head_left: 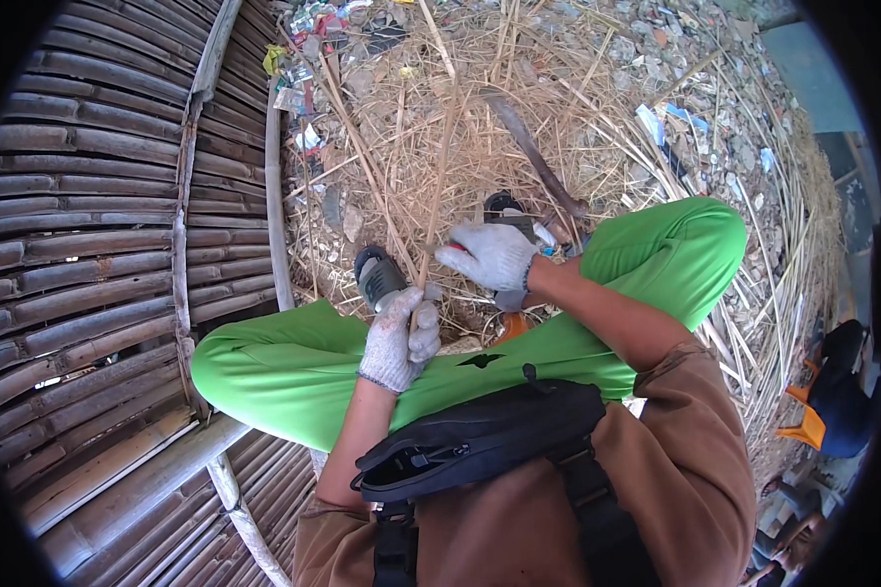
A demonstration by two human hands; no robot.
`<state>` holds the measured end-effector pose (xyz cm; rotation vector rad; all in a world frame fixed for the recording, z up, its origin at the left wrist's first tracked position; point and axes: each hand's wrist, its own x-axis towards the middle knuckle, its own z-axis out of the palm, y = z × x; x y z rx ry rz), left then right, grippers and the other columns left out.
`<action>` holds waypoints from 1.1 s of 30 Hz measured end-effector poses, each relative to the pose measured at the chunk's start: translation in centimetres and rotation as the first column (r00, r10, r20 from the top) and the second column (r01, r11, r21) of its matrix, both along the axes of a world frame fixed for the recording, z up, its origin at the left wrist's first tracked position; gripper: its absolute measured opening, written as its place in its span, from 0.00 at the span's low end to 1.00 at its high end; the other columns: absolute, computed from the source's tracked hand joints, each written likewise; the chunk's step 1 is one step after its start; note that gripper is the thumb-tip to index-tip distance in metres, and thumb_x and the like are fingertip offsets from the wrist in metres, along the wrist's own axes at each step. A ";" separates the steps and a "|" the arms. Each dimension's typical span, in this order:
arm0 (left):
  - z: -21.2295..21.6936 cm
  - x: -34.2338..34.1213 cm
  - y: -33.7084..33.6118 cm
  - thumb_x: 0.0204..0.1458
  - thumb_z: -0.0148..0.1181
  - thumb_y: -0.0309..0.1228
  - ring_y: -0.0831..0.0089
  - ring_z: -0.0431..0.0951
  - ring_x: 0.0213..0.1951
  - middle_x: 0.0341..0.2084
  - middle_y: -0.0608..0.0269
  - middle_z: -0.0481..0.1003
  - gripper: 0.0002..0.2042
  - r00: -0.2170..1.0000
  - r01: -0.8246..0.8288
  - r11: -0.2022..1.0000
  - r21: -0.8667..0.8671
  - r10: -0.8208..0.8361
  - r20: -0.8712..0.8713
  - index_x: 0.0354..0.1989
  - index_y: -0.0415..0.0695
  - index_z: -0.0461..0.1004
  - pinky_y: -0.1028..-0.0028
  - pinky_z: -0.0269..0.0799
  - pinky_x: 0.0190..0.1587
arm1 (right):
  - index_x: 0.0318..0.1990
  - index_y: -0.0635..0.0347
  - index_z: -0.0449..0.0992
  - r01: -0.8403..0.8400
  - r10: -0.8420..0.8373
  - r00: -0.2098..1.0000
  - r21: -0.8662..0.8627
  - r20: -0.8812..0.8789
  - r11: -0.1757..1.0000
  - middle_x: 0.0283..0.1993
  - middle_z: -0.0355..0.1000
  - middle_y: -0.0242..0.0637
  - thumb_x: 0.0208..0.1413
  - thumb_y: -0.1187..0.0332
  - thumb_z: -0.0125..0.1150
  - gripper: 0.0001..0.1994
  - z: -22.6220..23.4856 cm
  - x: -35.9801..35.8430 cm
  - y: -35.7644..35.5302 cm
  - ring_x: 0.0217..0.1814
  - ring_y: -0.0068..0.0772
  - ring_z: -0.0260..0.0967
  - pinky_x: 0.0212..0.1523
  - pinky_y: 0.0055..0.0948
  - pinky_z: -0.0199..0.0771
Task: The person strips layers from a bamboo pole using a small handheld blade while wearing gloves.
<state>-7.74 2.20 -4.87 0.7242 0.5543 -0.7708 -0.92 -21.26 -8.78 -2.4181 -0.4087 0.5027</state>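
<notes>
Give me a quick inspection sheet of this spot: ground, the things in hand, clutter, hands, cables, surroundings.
Surface: ground strewn with dry straw and rubble.
Job's things: thin bamboo strip, gripped low by the left hand and touched higher up by the right hand.
Clutter: plastic scraps; curved dark stick.
Grippers: both hands in grey knit gloves; whether the right is closed on the strip cannot be told.
Cables: nothing seen.
Surroundings: woven bamboo panel on the left; black chest bag; green trousers.

Both gloved hands, left (398, 340) and right (489, 256), are closed, forearms bent inward.
</notes>
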 end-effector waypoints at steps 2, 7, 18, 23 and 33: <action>-0.5 -0.1 0.3 0.70 0.57 0.39 0.79 0.60 0.13 0.22 0.69 0.70 0.15 1.000 -0.013 1.000 -0.005 0.013 -0.003 0.54 0.39 0.74 0.77 0.55 0.13 | 0.43 0.60 0.76 -0.068 0.067 0.997 0.019 0.038 0.998 0.37 0.80 0.59 0.72 0.37 0.47 0.30 0.8 0.0 0.4 0.43 0.64 0.81 0.44 0.59 0.78; 0.3 -0.3 -0.4 0.71 0.56 0.38 0.79 0.60 0.12 0.21 0.70 0.69 0.15 1.000 0.001 0.995 0.095 -0.003 0.023 0.53 0.38 0.74 0.76 0.55 0.13 | 0.40 0.55 0.81 0.017 -0.008 0.998 -0.157 0.057 0.987 0.38 0.83 0.53 0.71 0.36 0.45 0.31 0.1 2.5 -0.5 0.42 0.59 0.83 0.44 0.57 0.81; -0.5 0.1 0.0 0.71 0.55 0.37 0.79 0.58 0.12 0.20 0.72 0.66 0.15 1.000 -0.020 0.996 0.082 0.020 0.001 0.53 0.37 0.74 0.75 0.54 0.13 | 0.44 0.56 0.84 -0.147 0.144 0.989 -0.144 -0.029 0.979 0.40 0.83 0.53 0.72 0.38 0.44 0.31 1.6 2.8 0.4 0.45 0.59 0.82 0.48 0.56 0.81; 0.1 0.1 -0.1 0.71 0.55 0.36 0.79 0.58 0.13 0.20 0.72 0.65 0.14 1.000 -0.023 0.998 0.062 0.023 0.002 0.53 0.37 0.73 0.75 0.53 0.13 | 0.46 0.53 0.85 -0.065 0.064 0.998 -0.204 -0.010 0.977 0.43 0.84 0.53 0.72 0.37 0.42 0.32 -0.9 6.4 -1.3 0.47 0.59 0.82 0.51 0.56 0.80; 0.2 0.4 0.3 0.71 0.55 0.36 0.81 0.58 0.13 0.19 0.72 0.64 0.14 0.998 -0.060 0.995 -0.078 0.058 -0.028 0.50 0.35 0.75 0.76 0.54 0.14 | 0.50 0.51 0.86 0.006 -0.012 1.000 -0.240 -0.027 0.971 0.50 0.84 0.50 0.72 0.34 0.38 0.35 -3.3 10.7 -2.3 0.54 0.57 0.81 0.57 0.55 0.79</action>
